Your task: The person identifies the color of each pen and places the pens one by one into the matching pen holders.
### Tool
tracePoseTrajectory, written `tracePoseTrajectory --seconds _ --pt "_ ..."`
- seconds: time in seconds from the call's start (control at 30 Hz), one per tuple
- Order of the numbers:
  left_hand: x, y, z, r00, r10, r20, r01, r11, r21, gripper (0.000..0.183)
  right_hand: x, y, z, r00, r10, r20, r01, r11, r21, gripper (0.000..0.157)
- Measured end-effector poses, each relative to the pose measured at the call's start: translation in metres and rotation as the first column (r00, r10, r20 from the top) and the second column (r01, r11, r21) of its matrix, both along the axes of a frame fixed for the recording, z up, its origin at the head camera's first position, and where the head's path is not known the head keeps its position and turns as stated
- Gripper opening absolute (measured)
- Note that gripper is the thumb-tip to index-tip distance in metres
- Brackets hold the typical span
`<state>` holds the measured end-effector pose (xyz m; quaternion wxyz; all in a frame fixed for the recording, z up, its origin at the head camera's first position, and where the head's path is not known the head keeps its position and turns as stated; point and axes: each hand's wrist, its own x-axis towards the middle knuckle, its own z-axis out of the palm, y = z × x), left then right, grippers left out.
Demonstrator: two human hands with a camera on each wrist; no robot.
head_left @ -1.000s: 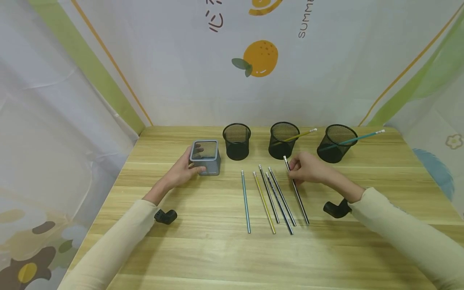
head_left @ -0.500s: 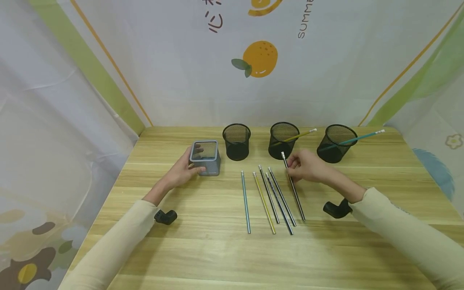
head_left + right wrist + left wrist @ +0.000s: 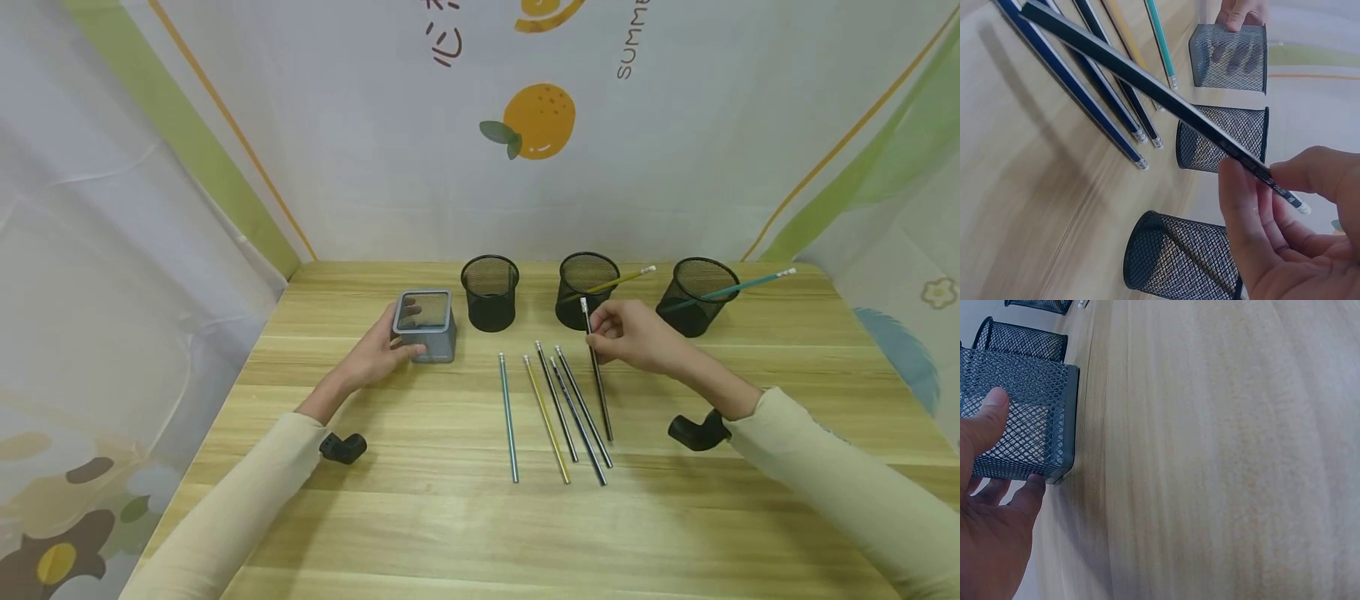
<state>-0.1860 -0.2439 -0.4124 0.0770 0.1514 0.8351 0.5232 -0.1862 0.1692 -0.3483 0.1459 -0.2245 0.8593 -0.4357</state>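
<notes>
Two hands I watch from far away. The right hand (image 3: 633,335) pinches a dark pencil (image 3: 597,375) with thumb and fingers, tilted, white end up, in front of the middle black cup (image 3: 570,312). The left hand (image 3: 375,354) wraps thumb and fingers around a grey square cup (image 3: 441,343). Between them I see five more pencils (image 3: 508,417) lying on the wooden table (image 3: 450,533). One yellow pencil (image 3: 632,278) leans in the middle cup.

Behind the pale wood-grained desk (image 3: 420,542) hangs a white cloth (image 3: 375,167) printed with an orange fruit (image 3: 540,121) and brown lettering (image 3: 633,37), bordered by green bands (image 3: 176,129) and thin orange lines (image 3: 232,129), with flower-patterned cloth (image 3: 56,564) at the sides and soft light gleaming on the wood.
</notes>
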Motion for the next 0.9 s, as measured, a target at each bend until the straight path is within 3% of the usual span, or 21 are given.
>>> tracePoseTrajectory --seconds 0.37,0.9 --pt "-0.0013 -0.0011 -0.0017 1.0 -0.01 -0.009 0.01 1.0 0.009 0.079 0.0017 -0.0035 0.0037 1.0 -0.004 0.011 0.006 0.994 -0.106 0.016" --pt "-0.0001 0.0003 0.0004 1.0 -0.009 -0.001 0.009 1.0 0.01 0.079 0.0012 -0.0055 0.001 0.996 -0.052 -0.075 0.038 0.985 -0.169 0.015"
